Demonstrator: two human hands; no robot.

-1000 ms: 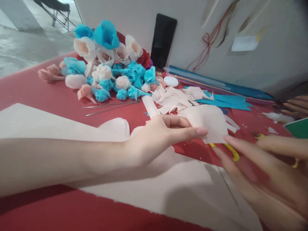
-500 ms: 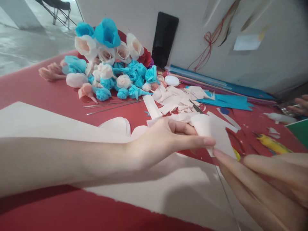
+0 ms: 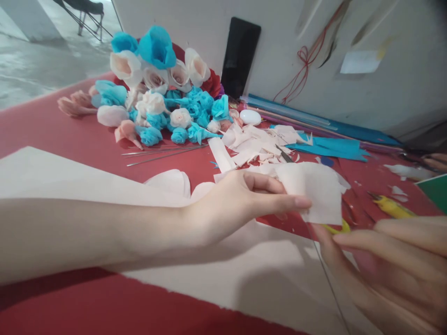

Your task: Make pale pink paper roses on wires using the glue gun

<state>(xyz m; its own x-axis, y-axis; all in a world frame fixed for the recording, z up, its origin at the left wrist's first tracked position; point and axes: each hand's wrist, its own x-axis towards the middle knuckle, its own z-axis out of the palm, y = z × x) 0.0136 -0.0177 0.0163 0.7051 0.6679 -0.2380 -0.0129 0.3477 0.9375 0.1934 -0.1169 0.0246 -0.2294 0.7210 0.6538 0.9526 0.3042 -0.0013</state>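
Observation:
My left hand (image 3: 244,200) reaches across from the left, its thumb and fingers pinching a pale pink paper piece (image 3: 323,193) at its lower left. The paper is curled into a cone on the left side and spreads flat to the right. A thin wire stem (image 3: 330,274) runs down from the pinch toward the bottom edge. At the lower right is my right hand (image 3: 387,260), slightly blurred, its fingers apart. One fingertip is at the top of the wire, just below the paper; whether it touches is unclear.
Blue, white and pink paper flowers (image 3: 180,118) are heaped at the back left beside loose wires (image 3: 164,156). Paper scraps (image 3: 251,139) and scissors (image 3: 284,153) lie behind my hands. Yellow-handled pliers (image 3: 394,207) are at right, near another person's hand (image 3: 436,162). A large pale sheet (image 3: 223,274) covers the red table (image 3: 104,307).
The paper's right part has opened out flat beside the cone. My right hand has shifted slightly down from the paper's base and its fingers have spread. My left hand stays put.

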